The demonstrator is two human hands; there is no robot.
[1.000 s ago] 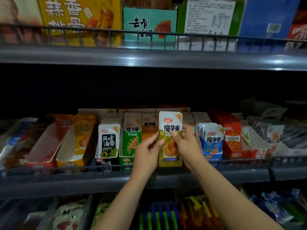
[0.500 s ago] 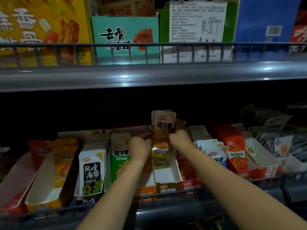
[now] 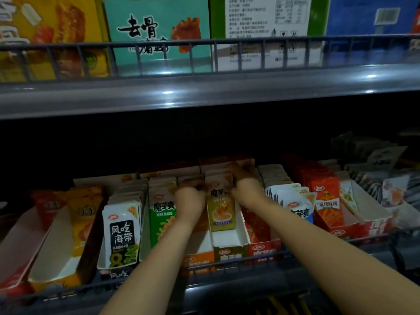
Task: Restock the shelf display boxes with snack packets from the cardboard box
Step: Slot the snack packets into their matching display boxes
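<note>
A stack of olive-green snack packets (image 3: pixel 221 210) stands inside a narrow olive display box (image 3: pixel 229 243) on the middle shelf. My left hand (image 3: pixel 189 198) grips the stack's left edge and my right hand (image 3: pixel 244 185) grips its right edge, deep under the upper shelf. The front part of that box shows bare white cardboard. Neighbouring display boxes hold white-and-black seaweed packets (image 3: pixel 121 233), green packets (image 3: pixel 161 214), blue-and-white packets (image 3: pixel 295 204) and red packets (image 3: pixel 327 201). The cardboard box is out of view.
A wire rail (image 3: pixel 227 263) runs along the shelf front. The upper shelf (image 3: pixel 204 92) hangs low over my hands and carries large cartons. Two nearly bare display boxes (image 3: pixel 56 242) sit at the left. Loose grey packets (image 3: pixel 375 185) lie at the right.
Both hands carried the olive packets from in front of the shelf into the olive display box and pushed them down and back. The view moved closer.
</note>
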